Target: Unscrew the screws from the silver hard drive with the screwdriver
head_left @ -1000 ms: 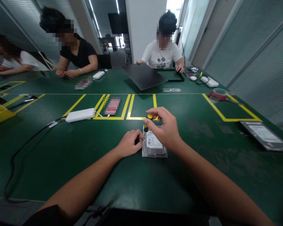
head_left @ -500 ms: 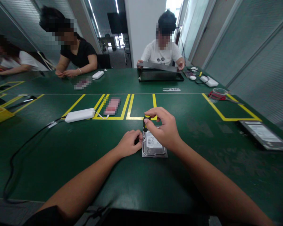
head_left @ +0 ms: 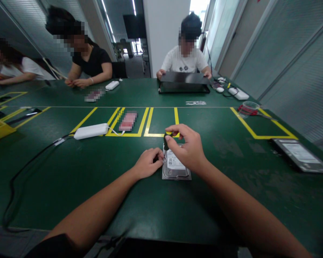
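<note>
A silver hard drive (head_left: 177, 171) with a white label lies flat on the green table. My right hand (head_left: 190, 145) is closed around the yellow and black handle of a screwdriver (head_left: 166, 142). The screwdriver stands nearly upright over the drive's left edge, its tip low by a screw position too small to make out. My left hand (head_left: 149, 163) rests on the table at the drive's left side. Its fingers are curled, with thumb and forefinger at the drive's edge close to the screwdriver tip. What lies between those fingertips is hidden.
A second hard drive (head_left: 303, 154) lies at the right. Behind it are a clear plastic cup (head_left: 250, 107) and red-handled pliers. A white power strip (head_left: 91, 131), its black cable and a phone (head_left: 128, 122) are at the left. Across the table, a person holds a dark panel (head_left: 185, 77).
My left fingertips have shifted slightly right, closer to the screwdriver tip. The screwdriver handle has turned or tilted a little in my right hand. The person opposite has tipped the dark panel.
</note>
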### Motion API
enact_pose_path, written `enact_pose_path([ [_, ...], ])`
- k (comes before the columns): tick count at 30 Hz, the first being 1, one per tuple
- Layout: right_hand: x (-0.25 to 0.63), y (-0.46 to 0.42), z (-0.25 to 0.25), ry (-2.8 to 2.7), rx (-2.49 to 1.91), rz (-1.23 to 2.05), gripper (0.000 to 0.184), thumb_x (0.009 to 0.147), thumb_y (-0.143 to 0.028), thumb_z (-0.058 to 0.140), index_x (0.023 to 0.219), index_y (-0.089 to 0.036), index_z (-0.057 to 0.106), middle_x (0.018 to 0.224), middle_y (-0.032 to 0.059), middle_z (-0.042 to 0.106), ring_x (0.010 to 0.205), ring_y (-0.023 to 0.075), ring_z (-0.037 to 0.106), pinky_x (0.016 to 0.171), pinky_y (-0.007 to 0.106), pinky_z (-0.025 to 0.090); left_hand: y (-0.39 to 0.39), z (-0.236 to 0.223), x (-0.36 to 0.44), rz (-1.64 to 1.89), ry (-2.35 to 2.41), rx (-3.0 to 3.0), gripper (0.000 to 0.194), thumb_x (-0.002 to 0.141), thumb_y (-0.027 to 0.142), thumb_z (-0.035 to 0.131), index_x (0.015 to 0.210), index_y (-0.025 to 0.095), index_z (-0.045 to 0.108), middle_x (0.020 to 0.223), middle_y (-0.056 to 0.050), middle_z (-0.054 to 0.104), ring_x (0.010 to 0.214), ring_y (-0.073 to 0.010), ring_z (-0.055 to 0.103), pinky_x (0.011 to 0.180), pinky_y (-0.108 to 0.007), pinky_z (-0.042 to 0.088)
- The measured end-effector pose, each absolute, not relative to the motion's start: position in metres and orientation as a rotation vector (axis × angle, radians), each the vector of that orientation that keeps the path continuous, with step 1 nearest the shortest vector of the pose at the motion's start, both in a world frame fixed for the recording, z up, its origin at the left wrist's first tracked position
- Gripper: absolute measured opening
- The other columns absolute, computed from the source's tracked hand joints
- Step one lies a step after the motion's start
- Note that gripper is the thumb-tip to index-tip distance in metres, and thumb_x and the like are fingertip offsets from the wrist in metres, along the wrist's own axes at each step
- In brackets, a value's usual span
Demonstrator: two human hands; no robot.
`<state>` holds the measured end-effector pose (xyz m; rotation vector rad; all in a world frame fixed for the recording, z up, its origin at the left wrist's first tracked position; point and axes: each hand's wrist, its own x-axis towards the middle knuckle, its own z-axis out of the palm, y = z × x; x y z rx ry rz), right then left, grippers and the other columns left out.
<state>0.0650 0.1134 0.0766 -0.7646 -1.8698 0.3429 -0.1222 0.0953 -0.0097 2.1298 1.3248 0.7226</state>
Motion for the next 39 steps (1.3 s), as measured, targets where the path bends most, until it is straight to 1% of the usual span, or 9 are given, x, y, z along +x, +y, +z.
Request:
enact_pose_path([
  [4,0.0651,0.1125,0.0780,-1.890,-0.748,0.362,0.018,0.083,-0.016,0.057,0.099,-0.019,0.065,0.095,0.0028,0.068,0.086,0.0152,0.059,0.073,0.031,0.044,0.0957,-0.0105,-0.1224,0.710,1.341,2.148,0.009,0.083,0.028,0.059,0.084,0.020,0.057,0.079,0.001,0.063,0.078,-0.0180,0.054,0.073,-0.030,0.038],
  [10,0.0649,0.1133,0.0799,-1.912,-0.761,0.342,0.011,0.086,-0.026,0.063,0.095,-0.020,0.065,0.091,0.0026,0.064,0.087,0.0154,0.057,0.073,0.030,0.044,0.0956,-0.0099,-0.1225,0.703,1.336,2.117,0.009,0.082,0.028,0.060,0.085,0.020,0.058,0.076,0.001,0.062,0.075,-0.0178,0.054,0.072,-0.030,0.039],
  [13,0.0653,0.1139,0.0799,-1.922,-0.751,0.326,0.010,0.086,-0.024,0.063,0.095,-0.020,0.066,0.091,0.0020,0.065,0.086,0.0149,0.058,0.073,0.030,0.044,0.0957,-0.0090,-0.1224,0.693,1.340,2.109,0.009,0.082,0.027,0.060,0.085,0.020,0.058,0.074,0.002,0.061,0.074,-0.0177,0.053,0.071,-0.030,0.038],
  [17,0.0654,0.1123,0.0797,-1.922,-0.754,0.337,0.018,0.087,-0.020,0.059,0.103,-0.020,0.065,0.097,0.0023,0.068,0.087,0.0151,0.061,0.074,0.031,0.046,0.0957,-0.0082,-0.1221,0.692,1.344,2.118,0.009,0.082,0.028,0.060,0.083,0.019,0.057,0.074,0.002,0.060,0.074,-0.0174,0.053,0.069,-0.029,0.038],
  [23,0.0649,0.1095,0.0804,-1.925,-0.718,0.357,0.017,0.089,-0.017,0.054,0.101,-0.019,0.065,0.100,0.0041,0.069,0.095,0.0162,0.062,0.084,0.033,0.048,0.0961,-0.0093,-0.1221,0.708,1.345,2.152,0.012,0.083,0.030,0.059,0.080,0.019,0.056,0.077,0.001,0.059,0.074,-0.0173,0.052,0.069,-0.030,0.037],
  [28,0.0642,0.1108,0.0799,-1.941,-0.727,0.348,0.012,0.088,-0.027,0.061,0.098,-0.020,0.065,0.095,0.0038,0.064,0.091,0.0163,0.058,0.079,0.032,0.047,0.0967,-0.0111,-0.1223,0.724,1.340,2.147,0.013,0.083,0.031,0.058,0.080,0.019,0.055,0.077,0.000,0.059,0.074,-0.0172,0.052,0.069,-0.029,0.038],
  [32,0.0634,0.1110,0.0786,-1.933,-0.725,0.336,0.010,0.088,-0.023,0.059,0.096,-0.021,0.064,0.093,0.0026,0.065,0.088,0.0157,0.058,0.077,0.032,0.046,0.0964,-0.0107,-0.1221,0.713,1.341,2.141,0.011,0.082,0.030,0.058,0.082,0.019,0.056,0.078,0.000,0.059,0.074,-0.0177,0.052,0.070,-0.030,0.039],
  [36,0.0636,0.1105,0.0784,-1.920,-0.761,0.343,0.019,0.086,-0.019,0.057,0.103,-0.021,0.064,0.098,0.0017,0.069,0.085,0.0153,0.060,0.076,0.032,0.046,0.0962,-0.0105,-0.1219,0.712,1.356,2.146,0.011,0.082,0.029,0.059,0.080,0.019,0.056,0.077,0.000,0.058,0.074,-0.0177,0.052,0.069,-0.030,0.039],
  [39,0.0641,0.1094,0.0793,-1.931,-0.764,0.343,0.020,0.086,-0.017,0.055,0.103,-0.020,0.065,0.097,0.0019,0.069,0.086,0.0155,0.060,0.076,0.032,0.046,0.0963,-0.0110,-0.1219,0.712,1.354,2.153,0.011,0.082,0.028,0.060,0.079,0.019,0.055,0.076,0.001,0.058,0.074,-0.0174,0.052,0.068,-0.030,0.038],
])
